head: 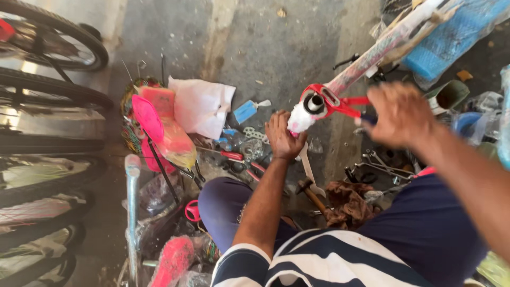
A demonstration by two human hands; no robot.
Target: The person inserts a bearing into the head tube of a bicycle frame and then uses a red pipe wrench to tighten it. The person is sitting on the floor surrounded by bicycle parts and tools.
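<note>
Left hand [285, 137] clamped on wrapped tube [300, 119], fingers hidden behind it; right hand [399, 113] blurred, closed on red wrench [333, 102] handles, largely covering them.

On the floor [276, 48], the bicycle frame [372, 58] runs from the upper right corner down to its wrapped end [300, 119] at centre. The pipe wrench [332, 102] sits around that end. Wheels [48, 95] line the left edge. The cloth bag [202, 106] lies left of centre, spanners [380, 166] at right, the hammer [311, 192] just below the frame end.
</note>
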